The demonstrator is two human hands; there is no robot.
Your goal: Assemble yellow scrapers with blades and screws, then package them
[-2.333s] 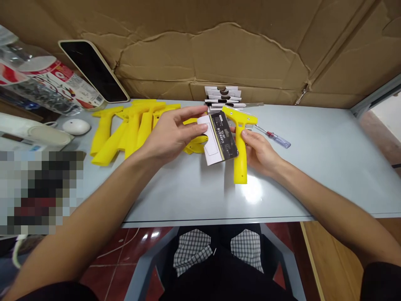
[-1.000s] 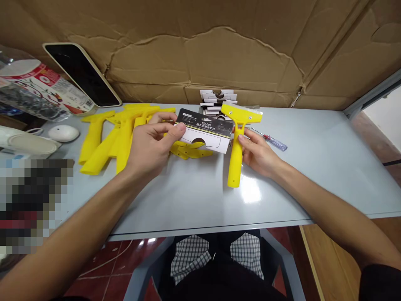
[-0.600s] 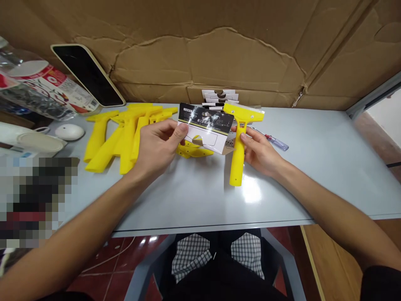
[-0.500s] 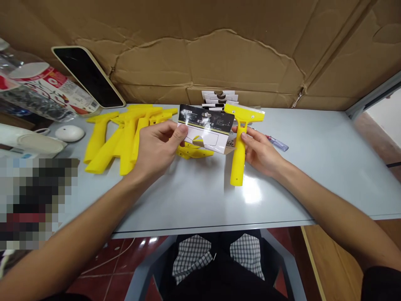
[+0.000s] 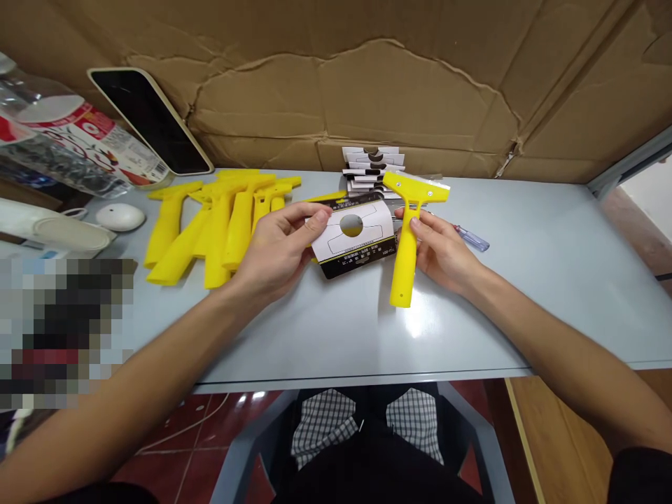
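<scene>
My left hand [image 5: 286, 245] pinches the left edge of a black-and-white printed packaging card [image 5: 341, 241], which has a round hole in its middle and bends outward. Upright in my right hand [image 5: 441, 245] is a yellow scraper [image 5: 407, 238], its wide head with two screws at the top and a thin pale blade edge along it. The card's right end reaches close to the scraper's handle; whether they touch I cannot tell. Behind both stands a stack of folded cards [image 5: 372, 164]. A screwdriver [image 5: 472, 238] with a clear handle lies just beyond my right hand.
Several yellow scraper handles [image 5: 220, 224] lie piled on the grey table [image 5: 315, 336] left of my hands. Farther left are a white mouse [image 5: 120, 217], a leaning phone [image 5: 152, 122] and a plastic bottle [image 5: 31, 105]. A cardboard wall [image 5: 262, 91] closes off the back.
The card has been turned in my left hand, so its white part with the whole round hole now faces me and its bent-down black flap shows below. My right hand still holds the scraper.
</scene>
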